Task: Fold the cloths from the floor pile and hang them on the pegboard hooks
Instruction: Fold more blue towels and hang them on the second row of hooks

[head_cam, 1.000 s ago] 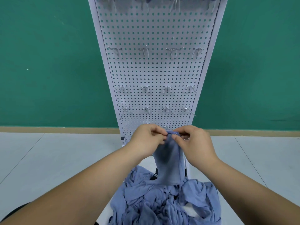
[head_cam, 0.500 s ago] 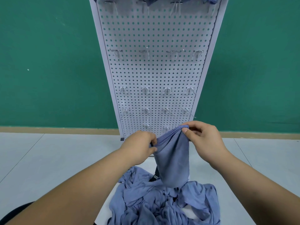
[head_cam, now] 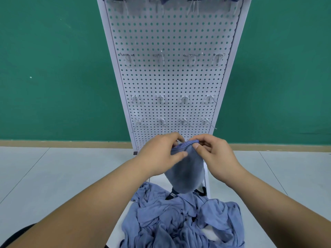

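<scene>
A blue cloth (head_cam: 185, 173) hangs folded in front of me, pinched at its top edge by both hands. My left hand (head_cam: 159, 153) grips the upper left part, my right hand (head_cam: 213, 154) the upper right, fingertips nearly touching. Below lies the pile of blue cloths (head_cam: 182, 219) on the floor. The white pegboard (head_cam: 172, 77) stands upright just behind my hands, with rows of bare metal hooks (head_cam: 160, 99). Blue cloths (head_cam: 165, 0) hang at its very top, mostly cut off by the frame.
A green wall (head_cam: 53, 68) with a tan baseboard runs behind the pegboard. Pale grey floor tiles (head_cam: 53, 176) spread left and right. The pegboard's white base (head_cam: 206, 183) reaches toward the pile. A dark object (head_cam: 14, 235) shows at the lower left corner.
My hands spread the cloth's top edge apart half a second ago, then came back together. The cloth now hangs shorter and doubled, lifted clear of the pile.
</scene>
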A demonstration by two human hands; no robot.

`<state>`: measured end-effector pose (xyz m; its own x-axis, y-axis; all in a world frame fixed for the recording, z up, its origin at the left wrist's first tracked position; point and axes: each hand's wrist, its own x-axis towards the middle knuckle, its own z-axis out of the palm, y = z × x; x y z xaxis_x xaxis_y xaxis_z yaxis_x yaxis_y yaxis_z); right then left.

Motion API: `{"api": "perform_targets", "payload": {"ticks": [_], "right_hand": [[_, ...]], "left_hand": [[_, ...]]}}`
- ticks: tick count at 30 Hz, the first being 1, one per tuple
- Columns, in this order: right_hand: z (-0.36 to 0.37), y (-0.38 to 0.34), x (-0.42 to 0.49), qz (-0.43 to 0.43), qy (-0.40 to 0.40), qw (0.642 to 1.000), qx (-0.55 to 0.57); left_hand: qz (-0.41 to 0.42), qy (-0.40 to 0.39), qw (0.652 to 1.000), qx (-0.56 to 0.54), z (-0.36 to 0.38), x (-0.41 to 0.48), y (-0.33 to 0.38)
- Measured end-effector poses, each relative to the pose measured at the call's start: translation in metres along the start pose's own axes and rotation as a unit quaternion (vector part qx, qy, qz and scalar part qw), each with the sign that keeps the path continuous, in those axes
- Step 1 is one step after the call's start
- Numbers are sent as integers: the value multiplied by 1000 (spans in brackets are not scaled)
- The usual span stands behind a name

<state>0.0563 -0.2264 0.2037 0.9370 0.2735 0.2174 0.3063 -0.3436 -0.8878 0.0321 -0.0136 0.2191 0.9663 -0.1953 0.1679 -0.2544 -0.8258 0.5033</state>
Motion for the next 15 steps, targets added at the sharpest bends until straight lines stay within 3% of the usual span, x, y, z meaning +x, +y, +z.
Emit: {"api": "perform_targets", "payload": {"ticks": [4, 8, 13, 15], "right_hand": [[2, -1, 0, 7, -3, 996, 86], [-8, 16, -2, 60, -152, 987, 7], [-30, 44, -6, 170, -288, 941, -46], [-40, 50, -7, 195, -306, 931, -51]], "left_hand": [[18, 37, 996, -83, -5, 5, 4], [20, 47, 981, -189, -21, 4, 8], [-71, 122, 943, -300, -42, 3, -6], [-105, 143, 919, -351, -49, 2, -15]]}}
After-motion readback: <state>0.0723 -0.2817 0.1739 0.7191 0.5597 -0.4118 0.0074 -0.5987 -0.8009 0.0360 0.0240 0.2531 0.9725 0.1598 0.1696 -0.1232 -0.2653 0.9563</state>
